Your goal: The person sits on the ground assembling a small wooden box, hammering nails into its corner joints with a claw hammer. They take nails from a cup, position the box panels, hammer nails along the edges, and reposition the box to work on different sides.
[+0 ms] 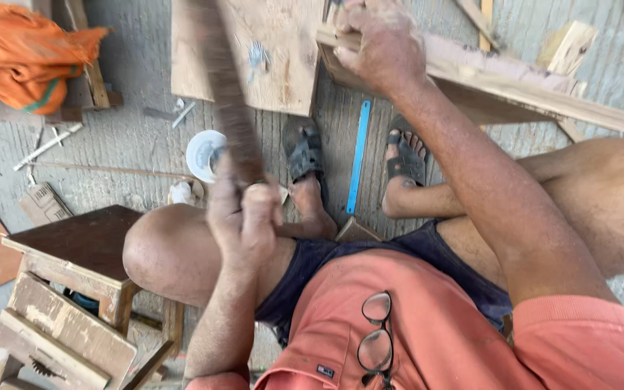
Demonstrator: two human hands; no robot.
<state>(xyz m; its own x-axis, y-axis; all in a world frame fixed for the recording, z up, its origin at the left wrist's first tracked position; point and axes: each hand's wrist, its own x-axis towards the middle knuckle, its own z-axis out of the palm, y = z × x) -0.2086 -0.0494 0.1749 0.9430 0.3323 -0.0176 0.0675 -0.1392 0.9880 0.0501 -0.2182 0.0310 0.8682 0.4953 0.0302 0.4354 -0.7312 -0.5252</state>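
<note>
My left hand [243,209] is closed around a long dark handle [225,94] that runs up and away from me, blurred by motion; its far end is out of view. My right hand [380,40] reaches forward and grips the end of a pale wooden frame piece [514,90] lying across the floor at the upper right. I sit with bare knees apart and sandalled feet [406,162] on the grey floor. A flat plywood board [269,50] lies just left of my right hand.
A thin blue strip [359,155] lies between my feet. A white round tub [202,153] sits near the handle. A dark-topped wooden stool [81,249] stands at the left, an orange cloth [27,54] at the top left. Nails and wood scraps lie scattered on the floor.
</note>
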